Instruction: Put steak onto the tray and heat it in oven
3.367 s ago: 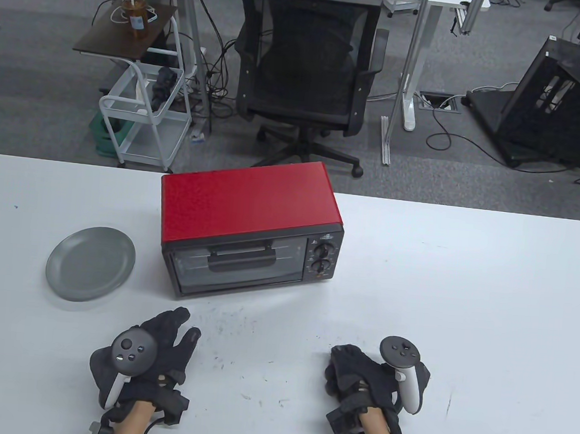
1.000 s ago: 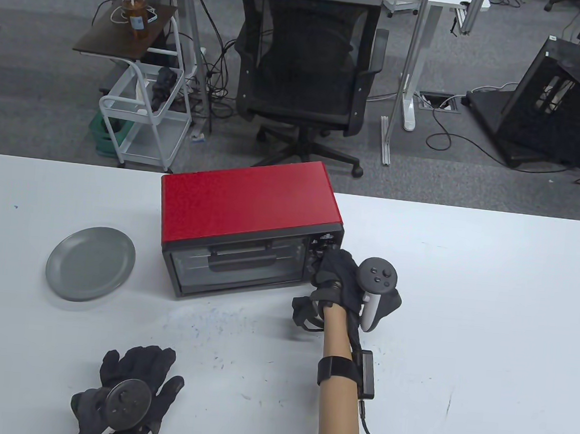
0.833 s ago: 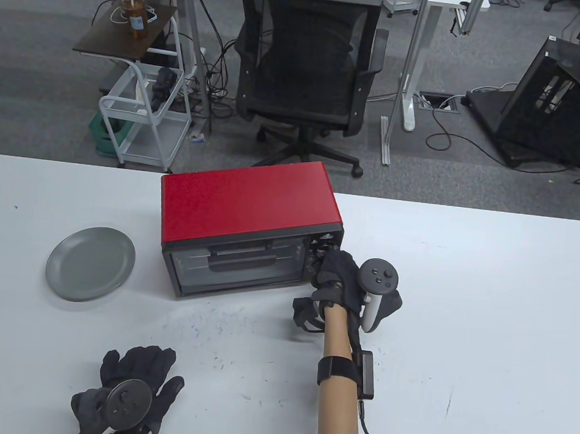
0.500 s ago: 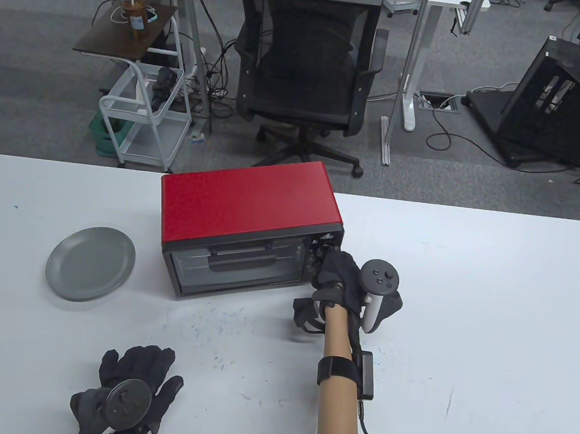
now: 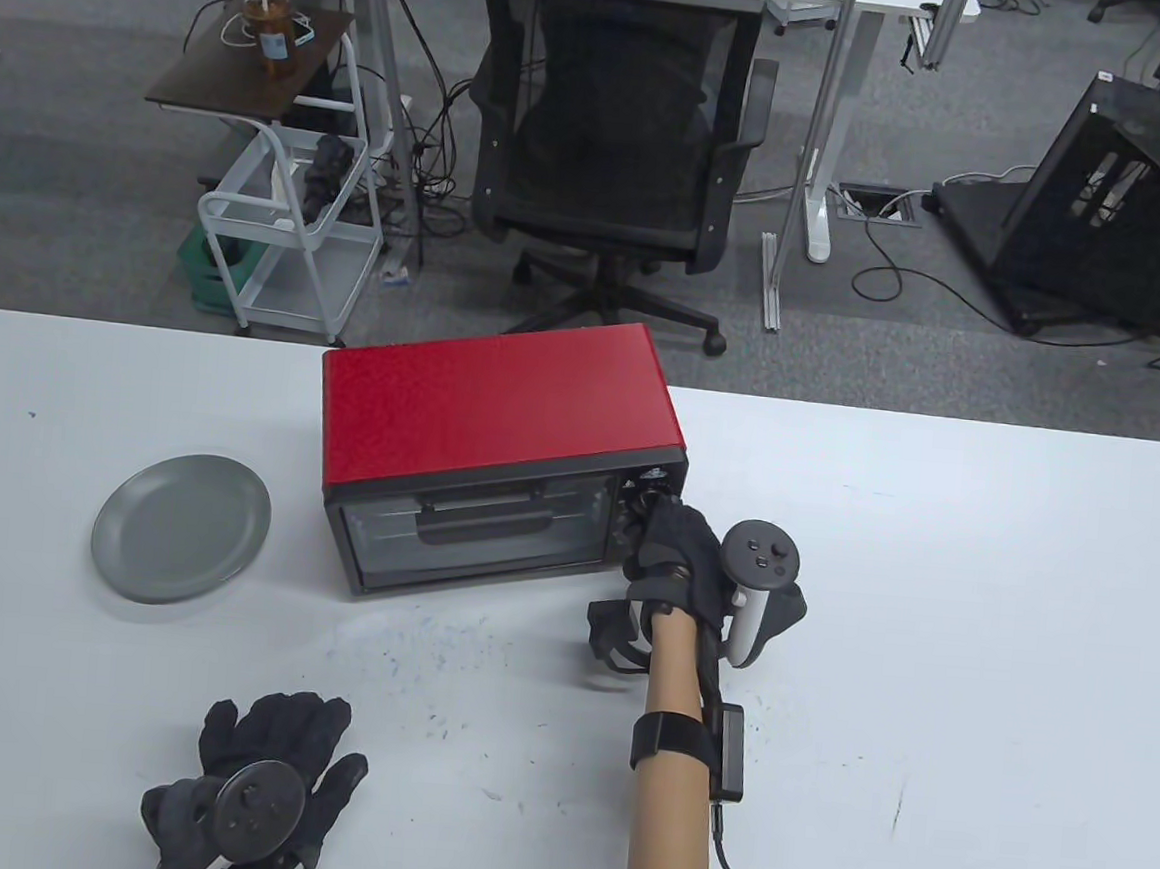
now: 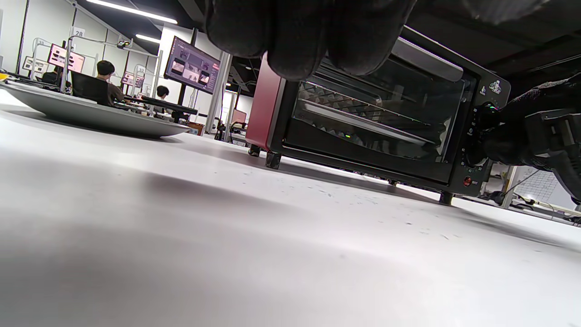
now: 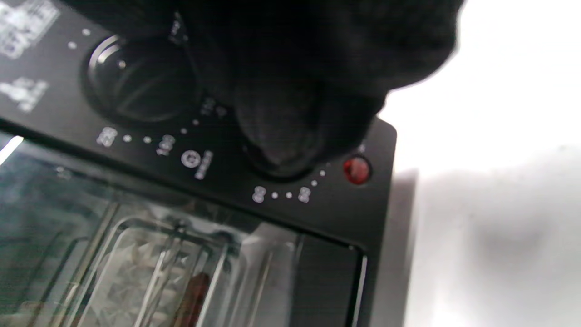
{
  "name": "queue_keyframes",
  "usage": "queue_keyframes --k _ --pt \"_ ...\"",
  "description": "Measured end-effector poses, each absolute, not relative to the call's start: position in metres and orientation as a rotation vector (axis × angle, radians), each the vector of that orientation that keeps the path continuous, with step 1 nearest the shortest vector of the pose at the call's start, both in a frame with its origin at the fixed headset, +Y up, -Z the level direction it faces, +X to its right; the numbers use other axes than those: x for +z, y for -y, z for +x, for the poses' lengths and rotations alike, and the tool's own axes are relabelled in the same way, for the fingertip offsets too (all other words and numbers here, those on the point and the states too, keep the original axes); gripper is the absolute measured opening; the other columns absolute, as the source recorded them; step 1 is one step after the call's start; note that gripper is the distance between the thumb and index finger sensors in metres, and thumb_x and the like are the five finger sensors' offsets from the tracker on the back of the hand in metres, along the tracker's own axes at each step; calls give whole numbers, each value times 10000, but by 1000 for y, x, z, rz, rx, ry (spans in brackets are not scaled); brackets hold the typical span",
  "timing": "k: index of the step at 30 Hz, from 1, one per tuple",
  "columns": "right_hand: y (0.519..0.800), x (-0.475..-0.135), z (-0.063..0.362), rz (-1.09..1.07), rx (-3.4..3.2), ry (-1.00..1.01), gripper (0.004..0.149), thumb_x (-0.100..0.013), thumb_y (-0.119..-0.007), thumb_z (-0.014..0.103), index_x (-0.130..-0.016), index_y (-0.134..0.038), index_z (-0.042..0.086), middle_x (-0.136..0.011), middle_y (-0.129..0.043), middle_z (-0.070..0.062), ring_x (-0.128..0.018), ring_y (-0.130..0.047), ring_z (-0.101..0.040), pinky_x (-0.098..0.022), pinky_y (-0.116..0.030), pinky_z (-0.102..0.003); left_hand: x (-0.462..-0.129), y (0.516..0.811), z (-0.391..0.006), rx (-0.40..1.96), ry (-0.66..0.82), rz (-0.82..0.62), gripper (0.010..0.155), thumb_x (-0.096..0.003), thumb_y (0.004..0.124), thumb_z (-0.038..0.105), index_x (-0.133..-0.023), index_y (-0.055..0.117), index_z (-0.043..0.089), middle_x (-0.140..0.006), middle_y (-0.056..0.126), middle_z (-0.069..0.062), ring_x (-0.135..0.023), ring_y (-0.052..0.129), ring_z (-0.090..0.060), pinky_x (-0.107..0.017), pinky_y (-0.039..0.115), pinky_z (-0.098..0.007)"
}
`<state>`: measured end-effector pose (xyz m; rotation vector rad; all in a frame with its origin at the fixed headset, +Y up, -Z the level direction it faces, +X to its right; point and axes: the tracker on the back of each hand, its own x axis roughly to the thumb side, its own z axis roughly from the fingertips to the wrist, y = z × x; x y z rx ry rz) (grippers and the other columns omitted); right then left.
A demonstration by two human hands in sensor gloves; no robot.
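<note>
Table view: the red oven (image 5: 499, 448) sits mid-table, door closed; at its 3 o'clock the right hand (image 5: 676, 552) curls onto the lower knob. At 9 o'clock lies a grey plate (image 5: 182, 527). The left hand (image 5: 256, 785) rests flat at 7 o'clock, fingers spread.

Left wrist view: a tray (image 6: 363, 120) sits behind the glass.

Right wrist view: fingertips (image 7: 281, 131) pinch the lower knob (image 7: 277, 170); a brownish piece, possibly the steak (image 7: 193, 295), lies inside.

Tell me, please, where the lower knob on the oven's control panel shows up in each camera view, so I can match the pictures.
Table view: hidden under the right hand at the oven front's right end.
Left wrist view: right edge of the control panel, covered by that hand.
Right wrist view: centre, lower knob under the fingers.
Shared landmark: the red indicator light.
</note>
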<state>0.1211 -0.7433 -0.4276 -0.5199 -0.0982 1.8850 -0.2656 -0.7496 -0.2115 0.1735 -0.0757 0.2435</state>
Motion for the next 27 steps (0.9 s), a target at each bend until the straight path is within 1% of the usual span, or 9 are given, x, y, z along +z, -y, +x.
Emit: queue_keyframes --k 8,20,21,22,23,27 --pt "745 -428 122 -513 1860 59 333 -557 -627 489 -523 -926 348 -651 -891 13 -377 -989 -143 -166 -875 -192 -212 750 -265 238 75 172 660 -372 637 647 -928 714 300 -1007 727 -9 -977 650 -296 -726 332 -664" --pt "747 -427 123 -517 1848 60 315 -553 -635 481 -524 -926 363 -651 -889 14 -386 -989 -134 -174 -876 -193 -211 750 -264 223 82 172 659 -373 636 648 -927 715 299 -1008 727 -7 -977 651 -296 -727 332 -664" --pt "747 -427 123 -517 1848 59 314 -555 -636 480 -526 -925 363 -652 -888 15 -384 -985 -173 -175 -876 -193 -211 750 -263 221 82 171 659 -372 637 647 -927 714 300 -1008 727 -10 -978 650 -294 -728 332 -663" --pt "747 -427 123 -517 1849 60 313 -555 -636 479 -524 -926 364 -652 -888 15 -387 -989 -134 -176 -876 -193 -211 750 -263 220 83 170 659 -372 637 648 -926 716 300 -1008 727 -10 -977 651 -295 -728 332 -664" --pt "747 -427 123 -519 1852 61 314 -555 -636 479 -521 -927 365 -651 -889 18 -382 -985 -171 -175 -876 -192 -211 750 -263 220 84 170 659 -372 637 647 -927 715 299 -1008 726 -8 -977 651 -296 -727 332 -664" --pt "749 -426 122 -523 1852 69 313 -558 -640 474 -518 -930 362 -650 -889 16 -383 -985 -170 -175 -876 -192 -211 750 -263 218 85 171 660 -372 637 647 -928 715 299 -1009 726 -9 -978 648 -296 -727 332 -664"
